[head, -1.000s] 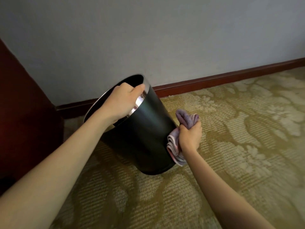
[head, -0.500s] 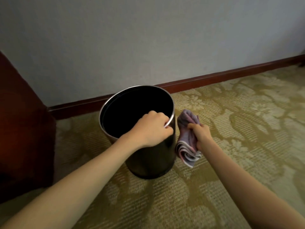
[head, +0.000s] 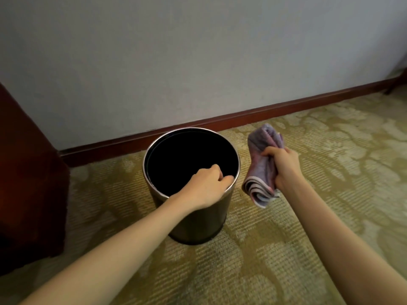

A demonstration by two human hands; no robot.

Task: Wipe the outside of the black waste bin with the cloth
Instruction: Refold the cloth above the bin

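The black waste bin (head: 198,221) stands upright on the carpet, its silver rim facing up and its inside dark. My left hand (head: 207,186) lies over the near right part of the rim, fingers curled inside and thumb on the rim's edge, holding it. To the right of the bin my right hand (head: 284,166) grips a bunched pink and lilac cloth (head: 262,148). The cloth hangs in the air a small gap away from the bin's side, touching nothing else.
A dark red wooden piece of furniture (head: 26,183) stands close on the left. The grey wall with its red-brown baseboard (head: 264,113) runs just behind the bin. Patterned olive carpet (head: 319,227) spreads to the right and front. A furniture leg (head: 398,82) shows at far right.
The bin went from tilted to upright on the carpet. My right hand drew the cloth off the bin's side, up and to the right. My left hand stayed on the rim.
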